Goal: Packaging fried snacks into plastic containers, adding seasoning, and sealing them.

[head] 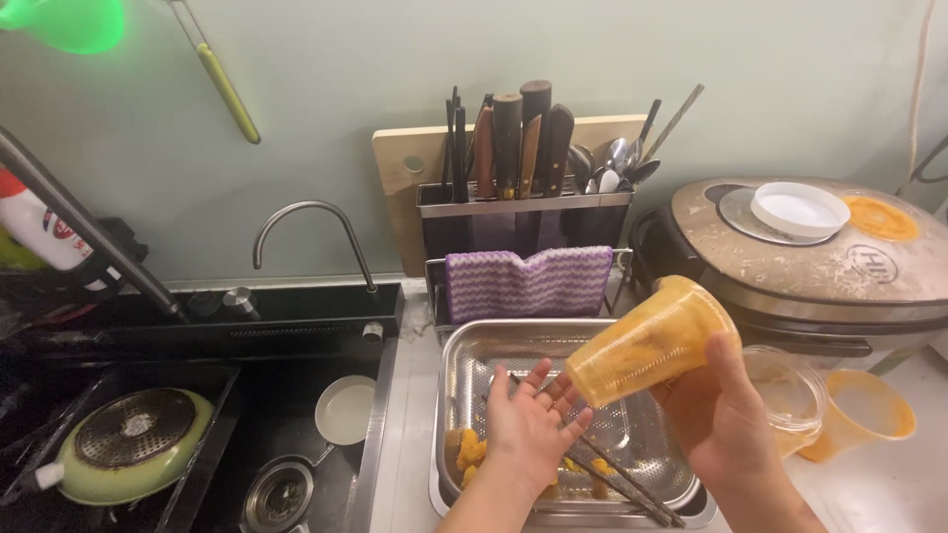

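Observation:
My right hand (719,419) holds a clear plastic cup (647,341) smeared with orange residue, tipped on its side with its mouth pointing down-left. Just below that mouth my left hand (530,424) is held flat, palm up and fingers apart, with nothing in it. Both hands hover over a perforated steel tray (464,350) that holds dark chopsticks (602,469) and several orange food scraps (471,449).
Two more orange-stained plastic containers (859,415) stand right of the tray, before a large round cooker (839,257). Behind the tray are a striped cloth (528,281), a knife rack (523,197) and a cutting board. A black sink (286,434) with a faucet (311,237), small bowl and green pan (133,444) lies left.

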